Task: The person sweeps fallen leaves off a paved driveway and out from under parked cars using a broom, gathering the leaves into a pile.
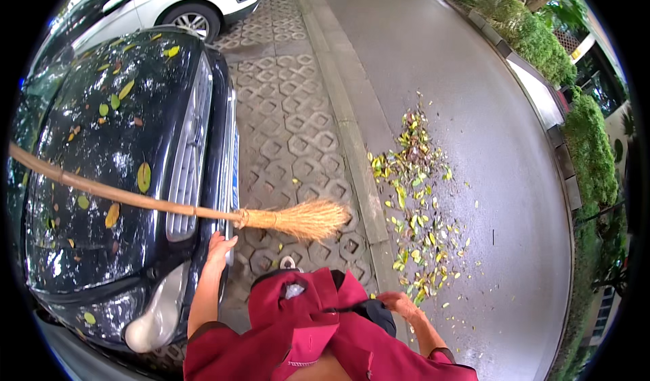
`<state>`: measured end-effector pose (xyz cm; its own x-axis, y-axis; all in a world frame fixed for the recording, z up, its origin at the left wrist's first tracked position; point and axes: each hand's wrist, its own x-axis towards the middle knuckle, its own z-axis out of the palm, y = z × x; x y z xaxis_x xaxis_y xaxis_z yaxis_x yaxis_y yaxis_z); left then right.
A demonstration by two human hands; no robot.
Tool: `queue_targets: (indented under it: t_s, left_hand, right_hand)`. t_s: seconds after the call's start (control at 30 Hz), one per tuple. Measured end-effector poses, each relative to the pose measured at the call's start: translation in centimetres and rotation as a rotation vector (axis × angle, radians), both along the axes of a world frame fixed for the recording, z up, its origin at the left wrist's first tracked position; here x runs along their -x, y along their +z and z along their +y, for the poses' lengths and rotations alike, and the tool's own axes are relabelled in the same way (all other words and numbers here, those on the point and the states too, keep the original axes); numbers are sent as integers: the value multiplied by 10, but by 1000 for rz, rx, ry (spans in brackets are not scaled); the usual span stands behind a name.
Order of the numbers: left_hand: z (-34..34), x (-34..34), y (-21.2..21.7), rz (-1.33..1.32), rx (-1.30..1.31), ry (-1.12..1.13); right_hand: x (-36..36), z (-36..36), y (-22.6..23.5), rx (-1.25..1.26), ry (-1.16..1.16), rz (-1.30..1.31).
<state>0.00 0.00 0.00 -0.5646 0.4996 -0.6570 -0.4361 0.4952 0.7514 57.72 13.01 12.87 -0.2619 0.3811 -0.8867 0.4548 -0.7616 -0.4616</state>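
We had the broom (179,207) in front of us, its wooden handle crossing above the hood of a dark car (95,154) from the hood's far left side to past its front edge; whether it rested on the metal, we could not tell. Its straw bristles (298,220) reached over the patterned paving (277,123) toward the curb (359,157). Our left hand (218,247) was at the car's front edge, just below the handle, fingers loosely spread and released from it. Our right hand (399,304) was beside something black (379,316) at the side of our red jacket (291,340); we could not tell whether it grasped anything. Yellow and green leaves (416,147) lay along the road's (501,198) left edge, beside the curb. More leaves dotted the hood. A white car (145,12) stood beyond the dark one.
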Motion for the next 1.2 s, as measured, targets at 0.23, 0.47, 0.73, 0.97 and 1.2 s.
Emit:
queue_targets:
  t_s: [0.23, 0.47, 0.73, 0.97, 1.2]
  left_hand:
    - [36, 35, 25, 60, -656, 380]
    - [106, -40, 76, 297, -680, 234]
    - [307, -246, 181, 368, -828, -268]
    - [453, -385, 242, 483, -619, -583]
    - [549, -523, 263, 538, -598, -972]
  right_hand:
    - [66, 65, 32, -583, 590, 32]
    - [44, 84, 32, -634, 723, 216]
    - [-65, 165, 72, -883, 537, 236]
    - [-182, 263, 109, -821, -216, 548]
    - [-281, 402, 174, -1150, -567, 1052]
